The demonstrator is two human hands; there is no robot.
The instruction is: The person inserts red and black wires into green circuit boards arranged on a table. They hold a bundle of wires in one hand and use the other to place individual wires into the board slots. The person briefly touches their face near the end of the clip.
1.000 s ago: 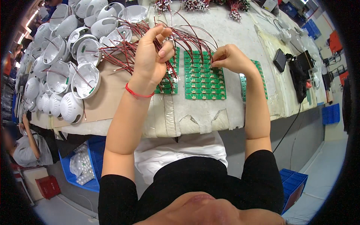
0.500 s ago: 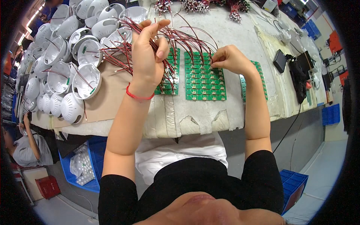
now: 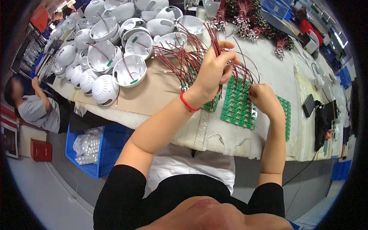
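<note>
My left hand (image 3: pixel 212 73) is closed round a bundle of thin red and black wires (image 3: pixel 215 40), which fan out above and below it. A panel of small green circuit boards (image 3: pixel 237 111) lies on the table just right of it. At that panel's right edge, my right hand (image 3: pixel 263 99) pinches the end of a wire; the fingertips hide the tip. Several wires arc from the bundle down onto the panel's upper rows. Under my left hand, a second green panel (image 3: pixel 210 105) is partly covered by wires. A third panel (image 3: pixel 284 115) lies beyond my right wrist.
White perforated plastic housings (image 3: pixel 130 71) are piled at the left, some with wires and small green boards inside. More wire bundles (image 3: pixel 243 19) lie at the back. A black device (image 3: pixel 308 105) sits at the right. A blue bin (image 3: pixel 97 149) stands below the table; another person (image 3: pixel 38 107) is far left.
The view has swung, so the table and housings appear shifted to the right. My right hand has moved slightly down along the panel's right edge. My left hand still grips the wires.
</note>
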